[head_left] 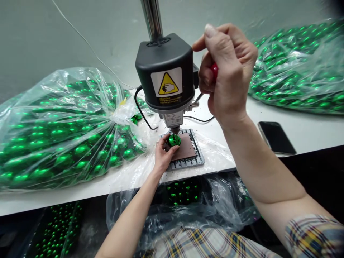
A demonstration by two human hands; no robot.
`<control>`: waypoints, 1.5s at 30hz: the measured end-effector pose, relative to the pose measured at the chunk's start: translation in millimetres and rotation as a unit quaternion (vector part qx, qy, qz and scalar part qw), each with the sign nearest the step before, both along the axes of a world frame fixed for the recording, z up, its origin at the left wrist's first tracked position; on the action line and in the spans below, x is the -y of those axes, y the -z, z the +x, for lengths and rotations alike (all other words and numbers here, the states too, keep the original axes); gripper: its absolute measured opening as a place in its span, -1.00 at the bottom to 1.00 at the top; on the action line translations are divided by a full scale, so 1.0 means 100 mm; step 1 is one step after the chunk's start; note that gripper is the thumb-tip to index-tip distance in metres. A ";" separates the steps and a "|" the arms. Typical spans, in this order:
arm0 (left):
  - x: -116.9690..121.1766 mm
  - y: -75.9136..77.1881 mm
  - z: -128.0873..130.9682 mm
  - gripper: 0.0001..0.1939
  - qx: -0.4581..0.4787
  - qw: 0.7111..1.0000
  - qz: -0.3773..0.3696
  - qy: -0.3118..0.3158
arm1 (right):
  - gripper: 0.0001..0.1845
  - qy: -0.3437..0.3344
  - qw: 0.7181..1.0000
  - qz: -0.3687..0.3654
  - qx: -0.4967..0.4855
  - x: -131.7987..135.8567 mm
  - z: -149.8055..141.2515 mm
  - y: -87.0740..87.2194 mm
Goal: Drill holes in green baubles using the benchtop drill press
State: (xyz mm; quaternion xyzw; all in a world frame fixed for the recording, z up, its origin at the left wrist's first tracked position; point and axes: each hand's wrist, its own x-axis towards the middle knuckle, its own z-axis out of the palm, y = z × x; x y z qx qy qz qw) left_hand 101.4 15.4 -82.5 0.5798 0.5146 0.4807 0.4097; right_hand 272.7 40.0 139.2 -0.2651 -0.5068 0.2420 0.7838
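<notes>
A shiny green ball (pixel 174 140) with dark holes in it rests on a brown board (pixel 188 147), under the chuck of a black bench drill press (pixel 165 77). My left hand (pixel 163 152) grips the ball's side between thumb and fingers. The chuck (pixel 175 130) meets or nearly meets the ball's top; I cannot tell whether a bit is inside it. Raised at the machine's right side, my right hand (pixel 229 71) is closed around the red knob (pixel 214 71) of a lever. Most of that knob is hidden by the fingers.
Clear plastic bags of green balls stand at the left (pixel 61 132) and the back right (pixel 301 68). A phone (pixel 276 137) lies on the white table (pixel 215 134). Dark shavings dot the slotted metal base (pixel 185 163). An open plastic bag (pixel 220 204) with green balls sits below the table's front edge.
</notes>
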 end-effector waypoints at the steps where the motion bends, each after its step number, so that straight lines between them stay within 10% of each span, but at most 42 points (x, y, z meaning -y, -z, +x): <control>1: 0.00 0.00 0.00 -0.38 -0.015 1.000 0.007 -0.001 | -0.66 0.005 1.000 -0.004 0.004 0.00 0.00 0.00; 17: 0.05 0.01 0.12 -0.44 -0.067 0.997 0.048 0.014 | -0.64 0.007 0.999 0.045 0.017 0.01 0.02 0.09; 32: 0.06 0.01 0.13 -0.42 -0.067 0.996 0.050 0.015 | -0.80 0.031 0.998 0.038 0.027 0.48 0.02 0.47; 45: 0.08 0.00 0.13 -0.43 -0.062 0.997 0.050 0.016 | -0.78 0.077 0.986 0.109 0.100 0.32 0.13 1.05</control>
